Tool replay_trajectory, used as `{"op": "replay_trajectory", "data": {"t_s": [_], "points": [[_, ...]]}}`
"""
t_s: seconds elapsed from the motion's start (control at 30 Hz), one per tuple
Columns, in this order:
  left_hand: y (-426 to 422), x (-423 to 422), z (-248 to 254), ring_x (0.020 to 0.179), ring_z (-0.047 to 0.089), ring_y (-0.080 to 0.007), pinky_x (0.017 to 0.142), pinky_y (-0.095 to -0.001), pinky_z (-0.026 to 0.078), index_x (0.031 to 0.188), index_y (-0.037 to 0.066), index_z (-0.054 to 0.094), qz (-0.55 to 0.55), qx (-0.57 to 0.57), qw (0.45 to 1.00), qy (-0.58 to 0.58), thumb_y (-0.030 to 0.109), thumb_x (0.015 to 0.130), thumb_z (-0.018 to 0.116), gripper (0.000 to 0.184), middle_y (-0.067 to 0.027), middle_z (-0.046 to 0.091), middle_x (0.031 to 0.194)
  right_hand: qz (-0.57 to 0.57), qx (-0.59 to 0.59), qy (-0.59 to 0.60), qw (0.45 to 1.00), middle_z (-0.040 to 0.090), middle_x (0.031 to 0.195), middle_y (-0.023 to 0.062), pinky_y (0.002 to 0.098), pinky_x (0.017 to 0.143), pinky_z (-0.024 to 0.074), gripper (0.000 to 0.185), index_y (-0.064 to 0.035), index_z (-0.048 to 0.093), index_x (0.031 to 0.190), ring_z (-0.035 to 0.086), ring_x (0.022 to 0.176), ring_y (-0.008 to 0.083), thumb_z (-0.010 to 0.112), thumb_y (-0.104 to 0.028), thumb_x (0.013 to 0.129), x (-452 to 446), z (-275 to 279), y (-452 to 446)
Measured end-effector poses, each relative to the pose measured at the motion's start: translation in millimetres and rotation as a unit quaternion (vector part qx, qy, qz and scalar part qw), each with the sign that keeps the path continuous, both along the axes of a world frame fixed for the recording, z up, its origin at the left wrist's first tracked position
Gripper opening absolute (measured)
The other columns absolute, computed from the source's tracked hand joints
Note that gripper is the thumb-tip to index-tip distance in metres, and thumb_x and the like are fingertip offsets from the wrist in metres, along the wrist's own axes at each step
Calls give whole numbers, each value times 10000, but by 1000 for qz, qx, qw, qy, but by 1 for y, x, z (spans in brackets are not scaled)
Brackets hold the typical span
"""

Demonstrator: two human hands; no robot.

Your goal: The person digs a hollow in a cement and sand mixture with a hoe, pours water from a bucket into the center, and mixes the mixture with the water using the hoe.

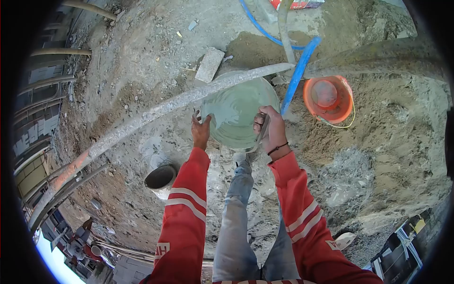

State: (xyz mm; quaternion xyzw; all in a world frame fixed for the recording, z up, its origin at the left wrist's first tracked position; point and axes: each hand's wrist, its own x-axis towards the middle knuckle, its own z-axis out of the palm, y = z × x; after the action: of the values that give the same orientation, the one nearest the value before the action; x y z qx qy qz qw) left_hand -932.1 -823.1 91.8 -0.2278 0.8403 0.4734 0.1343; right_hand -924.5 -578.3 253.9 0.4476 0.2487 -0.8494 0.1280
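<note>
Red sleeves [187,187] are reaching toward the tub [231,143] of cloudy water at twelve o'clock. My right hand [276,130] is clamping a slim grey piece [263,130] at its four; my left hand [201,132], fingers apart, is hovering by eight. Probably heavy, slippery; opposite rims are offering the surest hold.

Object [263,132] in right hand [275,127] — partly covered | red package [299,4] — cut at top
</note>
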Motion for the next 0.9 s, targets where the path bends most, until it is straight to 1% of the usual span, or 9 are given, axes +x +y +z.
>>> {"op": "replay_trajectory", "data": {"t_s": [0.13, 0.2, 0.27, 0.37, 0.43, 0.5, 0.57, 0.67, 0.9], "points": [[-20, -56, -23, 1056, 564, -377, 909, -432, 437, 1232, -50, 498, -114, -62, 992, 0, 331, 835, 621, 564, -236, 596, 1126, 62, 123, -40, 990, 435, 568, -11, 280, 446, 371, 154, -76, 490, 775, 451, 485, 115, 625, -149, 782, 13, 12, -25], [-53, -65, -111, 946, 587, -398, 768, -464, 480, 1065, 36, 585, -346, -250, 869, 250, 237, 879, 574, 274, -247, 584, 1083, 96, 202, -48, 974, 452, 563, -4, 301, 470, 379, 177, -49, 507, 744, 459, 470, 131, 658, -141, 750, 20, 4, -29], [-52, -69, -108, 939, 577, -415, 740, -484, 477, 1018, 27, 582, -362, -251, 862, 252, 217, 886, 553, 233, -251, 588, 1054, 122, 272, -38, 954, 475, 570, 12, 316, 489, 391, 191, -33, 510, 730, 473, 483, 142, 664, -146, 742, 8, 14, -43], [-37, -63, -60, 894, 572, -447, 714, -520, 462, 926, -2, 579, -319, -211, 897, 222, 215, 882, 520, 229, -269, 603, 958, 144, 373, -28, 916, 474, 581, 1, 298, 426, 372, 214, -50, 505, 682, 448, 476, 118, 672, -165, 749, 12, 15, -61], [-33, -55, -29, 920, 567, -477, 860, -514, 422, 1075, -68, 575, -304, -160, 937, 68, 241, 882, 490, 374, -305, 611, 973, 174, 465, -24, 868, 465, 583, 5, 320, 487, 398, 220, -36, 500, 681, 468, 505, 146, 678, -155, 736, 20, 21, -68], [-22, -32, 8, 902, 570, -478, 841, -516, 426, 1061, -63, 580, -292, -163, 941, 49, 239, 878, 493, 363, -305, 613, 952, 191, 458, -38, 867, 504, 595, 40, 332, 558, 431, 238, -23, 500, 698, 517, 551, 174, 692, -160, 725, 31, 31, -65], [-22, -9, 16, 883, 573, -478, 822, -519, 429, 1047, -57, 586, -286, -159, 945, 25, 238, 874, 496, 353, -305, 615, 931, 256, 447, -66, 855, 636, 748, 181, 407, 670, 490, 319, 3, 537, 754, 646, 732, 363, 732, -243, 699, 42, 53, -56], [-27, 22, 11, 807, 595, -469, 730, -510, 451, 1045, -63, 580, -254, -158, 954, 30, 231, 863, 509, 352, -308, 617, 878, 265, 455, -73, 847, 636, 745, 193, 419, 681, 493, 312, -3, 552, 760, 643, 740, 377, 729, -253, 699, 66, 77, -51], [26, 81, 96, 862, 591, -444, 784, -460, 452, 1157, -90, 520, -324, -47, 945, -19, 188, 858, 510, 409, -299, 618, 925, 255, 495, -66, 828, 629, 735, 211, 435, 695, 497, 306, -4, 574, 774, 633, 741, 394, 711, -270, 708, 138, 134, 6]]}}
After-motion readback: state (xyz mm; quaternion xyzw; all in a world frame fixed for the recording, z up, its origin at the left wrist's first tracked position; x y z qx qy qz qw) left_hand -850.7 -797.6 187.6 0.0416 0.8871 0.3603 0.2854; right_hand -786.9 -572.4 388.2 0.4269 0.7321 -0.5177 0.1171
